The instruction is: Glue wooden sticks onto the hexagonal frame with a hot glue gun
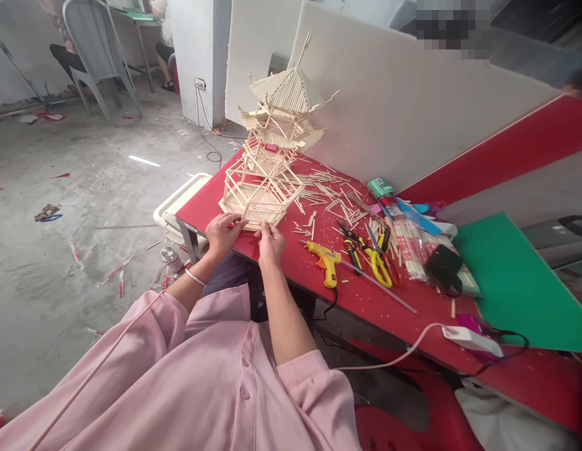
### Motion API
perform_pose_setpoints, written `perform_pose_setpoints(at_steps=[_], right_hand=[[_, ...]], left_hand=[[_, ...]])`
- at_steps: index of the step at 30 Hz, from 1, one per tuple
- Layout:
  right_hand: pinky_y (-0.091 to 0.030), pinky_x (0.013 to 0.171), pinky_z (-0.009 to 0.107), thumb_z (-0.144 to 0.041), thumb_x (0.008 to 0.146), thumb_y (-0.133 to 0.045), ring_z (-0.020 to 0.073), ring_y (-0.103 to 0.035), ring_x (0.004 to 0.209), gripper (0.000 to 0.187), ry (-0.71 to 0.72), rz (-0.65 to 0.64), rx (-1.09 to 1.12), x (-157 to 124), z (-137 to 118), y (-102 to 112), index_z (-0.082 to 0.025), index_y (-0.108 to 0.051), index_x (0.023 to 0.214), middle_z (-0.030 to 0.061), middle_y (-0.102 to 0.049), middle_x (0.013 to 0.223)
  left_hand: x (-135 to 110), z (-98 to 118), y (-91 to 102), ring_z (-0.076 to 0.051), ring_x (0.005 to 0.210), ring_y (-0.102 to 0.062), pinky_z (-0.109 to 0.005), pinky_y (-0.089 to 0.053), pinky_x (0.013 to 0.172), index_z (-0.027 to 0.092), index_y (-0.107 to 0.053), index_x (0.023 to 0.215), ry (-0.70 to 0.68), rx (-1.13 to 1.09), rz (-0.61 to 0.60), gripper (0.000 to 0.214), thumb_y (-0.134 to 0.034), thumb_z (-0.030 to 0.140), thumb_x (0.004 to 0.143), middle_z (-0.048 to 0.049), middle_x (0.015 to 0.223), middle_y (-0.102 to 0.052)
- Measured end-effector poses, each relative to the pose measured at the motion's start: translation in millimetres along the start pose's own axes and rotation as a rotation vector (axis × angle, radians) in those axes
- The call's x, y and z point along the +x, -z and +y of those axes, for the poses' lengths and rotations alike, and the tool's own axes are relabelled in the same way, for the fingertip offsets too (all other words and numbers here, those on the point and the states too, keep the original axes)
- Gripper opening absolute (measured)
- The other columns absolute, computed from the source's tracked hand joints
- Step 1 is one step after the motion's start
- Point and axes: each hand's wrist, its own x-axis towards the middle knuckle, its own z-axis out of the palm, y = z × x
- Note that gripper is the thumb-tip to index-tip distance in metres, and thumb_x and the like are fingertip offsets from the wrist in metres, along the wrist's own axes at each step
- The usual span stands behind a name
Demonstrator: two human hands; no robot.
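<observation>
Left hand [223,233] and right hand [270,241] pinch the stick tower [267,181] at its near base.

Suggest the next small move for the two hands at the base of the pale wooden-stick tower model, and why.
Probably the right hand reaches for the yellow glue gun. It and the left hand hold the near base edge of the pale wooden-stick tower model on the red table, and the gun lies close beside.
</observation>
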Motion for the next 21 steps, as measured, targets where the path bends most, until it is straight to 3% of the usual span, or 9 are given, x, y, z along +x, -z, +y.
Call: perform_pose_setpoints(at_steps=[21], right_hand=[[-0.041,0.058,0.026,-0.060,0.084,-0.056,0.0142,-0.054,0.056,0.045,-0.039,0.045,-0.005,-2.6,-5.1,-1.3,-0.018,-0.072,0.088,-0.0013,-0.064,0.059]], left_hand=[[-0.8,-0.2,0.3,-0.019,0.080,-0.070,-0.028,-0.051,0.075,0.025,-0.076,0.081,0.003,-0.003,-0.009,0.013,-0.072,0.037,0.084,-0.0011,0.085,-0.077]])
